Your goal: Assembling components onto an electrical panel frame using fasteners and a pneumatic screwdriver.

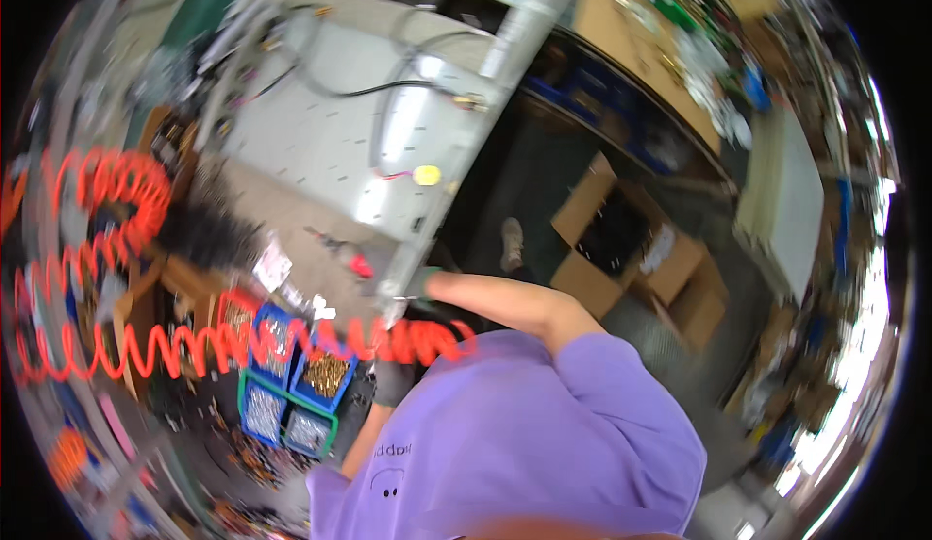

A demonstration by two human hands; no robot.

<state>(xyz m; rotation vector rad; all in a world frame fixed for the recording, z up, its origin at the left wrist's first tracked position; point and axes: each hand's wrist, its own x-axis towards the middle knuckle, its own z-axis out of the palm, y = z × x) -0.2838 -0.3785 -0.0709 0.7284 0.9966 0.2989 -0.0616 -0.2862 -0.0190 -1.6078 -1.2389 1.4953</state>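
My right hand (424, 282), in a dark glove, is at the near right corner of a large pale metal panel (330, 123). Its fingers are smeared by motion, so I cannot make out a grip. Lower down, my left hand (393, 383) wears a dark grey glove and is beside a blue bin (342, 392) of brass-coloured small parts. Its fingers are hidden and blurred. A red coiled hose (194, 348) runs across from the left and ends just above that hand. Black cables (388, 86) and a round yellow piece (426, 175) lie on the panel.
More small-parts bins (263, 409) stand at the lower left near cardboard boxes. A red-tipped tool (359, 264) lies by the panel. Right of me are an open cardboard box (592, 283) on the floor, a cluttered workbench (641, 45) and stacked pale panels (784, 200).
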